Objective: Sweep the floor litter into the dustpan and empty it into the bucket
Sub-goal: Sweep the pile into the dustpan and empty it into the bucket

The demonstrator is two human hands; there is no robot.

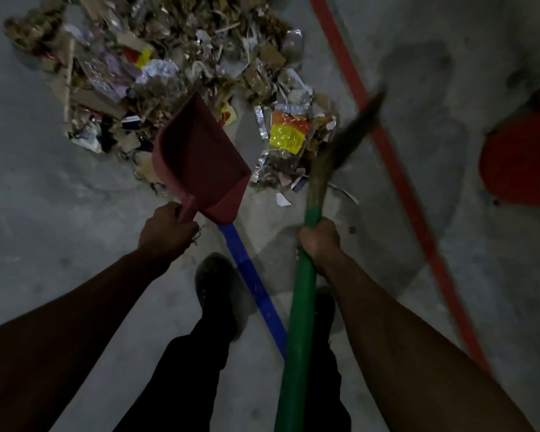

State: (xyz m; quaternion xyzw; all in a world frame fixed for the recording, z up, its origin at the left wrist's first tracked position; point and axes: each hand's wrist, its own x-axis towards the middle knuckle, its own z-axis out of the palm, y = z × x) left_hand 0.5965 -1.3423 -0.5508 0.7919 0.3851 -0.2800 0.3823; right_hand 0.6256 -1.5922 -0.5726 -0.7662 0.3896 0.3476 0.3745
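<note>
Two hands are working beside the litter pile [181,79]: the left hand [166,228] is gripping a red plastic dustpan [200,157] at the pile's near edge, the right hand [319,241] is clasping a green-handled broom [303,307], bristles blurred. An orange bucket [524,163] is sitting well right; bare concrete floor [60,219] surrounds. The yellow wrapper [287,138] print is unreadable.

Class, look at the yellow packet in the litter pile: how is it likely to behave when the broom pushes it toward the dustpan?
The yellow packet looks like thin crinkled film, so it is probably light and floppy. It will likely slide or flip rather than roll. Lying flat among loose scraps, it may ride over the dustpan lip or catch under the broom.
</note>
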